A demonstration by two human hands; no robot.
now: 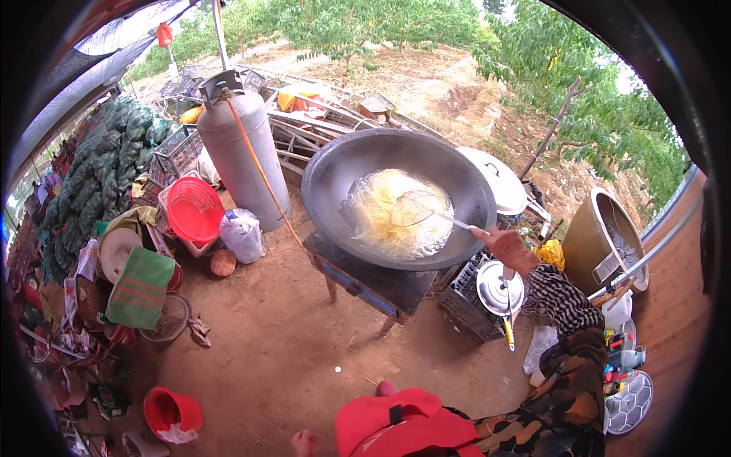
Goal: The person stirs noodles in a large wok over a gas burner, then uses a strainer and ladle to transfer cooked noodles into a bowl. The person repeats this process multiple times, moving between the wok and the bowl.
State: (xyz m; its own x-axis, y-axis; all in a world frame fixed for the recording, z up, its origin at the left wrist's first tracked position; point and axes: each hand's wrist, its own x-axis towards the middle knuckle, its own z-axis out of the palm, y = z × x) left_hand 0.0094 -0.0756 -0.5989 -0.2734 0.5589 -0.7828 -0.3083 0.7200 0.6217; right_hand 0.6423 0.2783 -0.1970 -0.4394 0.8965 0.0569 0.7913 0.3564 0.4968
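Observation:
My right hand (509, 248) grips the handle of a wire mesh skimmer (413, 209). The skimmer's round head rests over pale yellow strips of food (380, 220) in bubbling liquid inside a large dark wok (334, 171). That wok sits on a low stove stand with legs (365, 288). My left hand (305, 443) hangs low near the bottom edge, left of the red apron (400, 423); only part of it shows, and nothing is visible in it.
A gas cylinder (245, 154) with an orange hose stands left of the wok. A white lid (494, 180) lies behind it. Right are a lidded pot (500, 287) on a crate and a large brown vat (594, 240). Red baskets (196, 209) and a red bucket (173, 411) stand left.

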